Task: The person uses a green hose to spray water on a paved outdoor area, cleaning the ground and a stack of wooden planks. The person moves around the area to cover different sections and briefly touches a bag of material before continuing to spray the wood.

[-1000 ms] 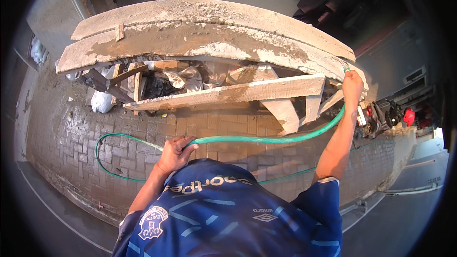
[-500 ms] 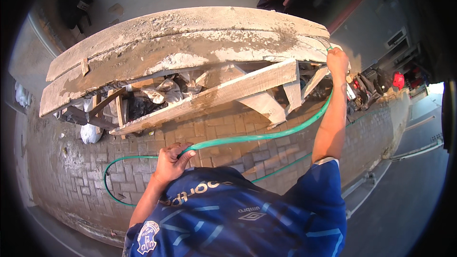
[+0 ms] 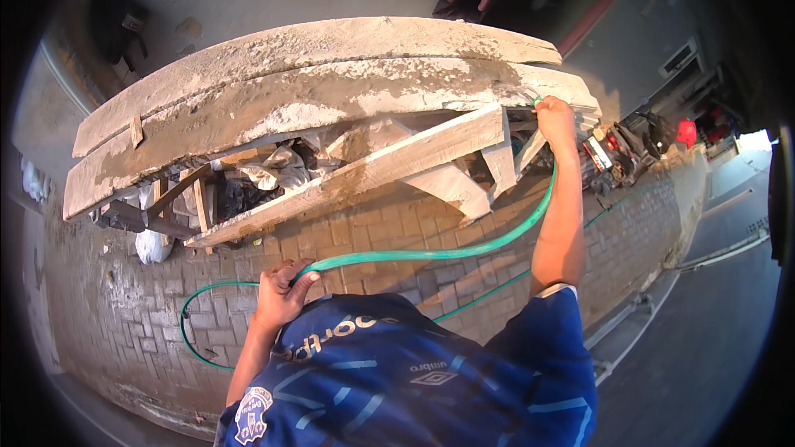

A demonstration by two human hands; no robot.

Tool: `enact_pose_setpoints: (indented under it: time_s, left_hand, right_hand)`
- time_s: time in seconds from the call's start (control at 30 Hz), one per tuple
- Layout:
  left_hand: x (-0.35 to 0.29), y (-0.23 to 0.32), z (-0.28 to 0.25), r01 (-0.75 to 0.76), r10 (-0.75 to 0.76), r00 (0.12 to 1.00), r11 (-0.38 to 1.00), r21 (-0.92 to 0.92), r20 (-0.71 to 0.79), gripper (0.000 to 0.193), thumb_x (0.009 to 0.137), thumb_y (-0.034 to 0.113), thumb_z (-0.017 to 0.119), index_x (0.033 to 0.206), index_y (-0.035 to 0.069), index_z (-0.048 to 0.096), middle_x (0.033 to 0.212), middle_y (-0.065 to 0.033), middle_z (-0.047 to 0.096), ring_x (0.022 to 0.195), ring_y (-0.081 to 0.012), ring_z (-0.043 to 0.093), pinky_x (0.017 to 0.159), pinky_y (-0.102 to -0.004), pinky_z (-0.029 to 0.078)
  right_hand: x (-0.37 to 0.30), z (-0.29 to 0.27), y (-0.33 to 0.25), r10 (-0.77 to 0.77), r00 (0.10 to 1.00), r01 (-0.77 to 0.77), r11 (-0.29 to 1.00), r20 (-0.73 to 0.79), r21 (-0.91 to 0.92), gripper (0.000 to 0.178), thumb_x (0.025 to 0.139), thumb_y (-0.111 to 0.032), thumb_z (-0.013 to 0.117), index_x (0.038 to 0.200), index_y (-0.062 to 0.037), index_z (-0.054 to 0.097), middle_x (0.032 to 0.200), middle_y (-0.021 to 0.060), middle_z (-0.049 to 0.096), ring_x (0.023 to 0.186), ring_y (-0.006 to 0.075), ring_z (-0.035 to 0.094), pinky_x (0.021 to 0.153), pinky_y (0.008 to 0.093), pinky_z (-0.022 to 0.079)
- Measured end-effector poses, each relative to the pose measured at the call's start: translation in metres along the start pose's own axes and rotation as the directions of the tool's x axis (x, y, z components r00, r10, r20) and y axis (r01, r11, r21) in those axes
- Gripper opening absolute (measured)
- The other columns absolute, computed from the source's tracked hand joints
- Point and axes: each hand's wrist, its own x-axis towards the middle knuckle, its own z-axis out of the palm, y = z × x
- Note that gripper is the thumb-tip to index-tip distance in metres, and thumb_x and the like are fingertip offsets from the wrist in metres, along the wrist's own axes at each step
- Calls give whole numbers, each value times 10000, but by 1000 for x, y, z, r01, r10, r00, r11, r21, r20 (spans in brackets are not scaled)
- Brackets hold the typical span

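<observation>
A green garden hose [image 3: 431, 254] runs in a curve between my two hands. My right hand [image 3: 556, 122] is closed round its end, beside the right part of a long plank bench [image 3: 331, 87]. Water sprays from the hose end onto the planks there. Lower on the left, close to my body, my left hand [image 3: 281, 290] grips the hose farther back. Pale dried crust covers much of the two top planks, with darker wet patches along the front one. A small wood piece [image 3: 137, 131] lies across the gap at their left end.
Under the bench sit wood scraps, crumpled sheets and a white bag [image 3: 153, 246]. The hose loops over the paving bricks [image 3: 166, 314] on the left. Clutter with a red object [image 3: 686, 132] stands along the right side. A dark chair [image 3: 118, 21] is at the back left.
My right hand has moved left and slightly down with the hose end, and the spray now lands farther left on the planks. My left hand has shifted slightly left, still holding the hose.
</observation>
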Motion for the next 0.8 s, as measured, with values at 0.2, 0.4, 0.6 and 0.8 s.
enact_pose_setpoints:
  time_s: [0.2, 0.4, 0.6, 0.8]
  left_hand:
    - [-24, -14, -8, 82, -83, 996, 996, -22, -37, 207, 835, 168, 715, 945, -6, 690, 679, -133, 622, 585, -214, 609, 545, -315, 454]
    - [-60, -28, -27, 142, -136, 971, 990, 21, -198, 230, 833, 168, 714, 957, -23, 685, 713, -139, 639, 623, -236, 603, 595, -315, 461]
    - [-92, -29, -43, 223, -202, 930, 974, 35, -307, 214, 832, 150, 713, 966, -14, 682, 662, -123, 590, 567, -216, 558, 543, -313, 432]
    - [-132, -33, -65, 276, -227, 873, 960, 54, -432, 196, 826, 130, 714, 965, -5, 683, 644, -109, 562, 544, -205, 523, 512, -314, 401]
  right_hand:
    - [-32, 20, -48, -173, 984, 166, 977, 42, 137, 211, 863, -205, 570, 840, -5, 632, 728, 236, 611, 666, 356, 610, 632, 413, 465]
    - [-66, 39, -128, -330, 934, 292, 925, 136, 242, 209, 869, -187, 558, 784, 2, 588, 650, 239, 535, 556, 322, 566, 544, 409, 428]
    - [-93, 84, -204, -530, 828, 435, 812, 180, 390, 209, 862, -166, 562, 750, 10, 560, 629, 246, 519, 548, 373, 572, 511, 408, 422]
    - [-118, 128, -283, -690, 696, 554, 692, 199, 462, 179, 848, -148, 557, 737, -8, 565, 642, 245, 530, 596, 427, 564, 515, 431, 430]
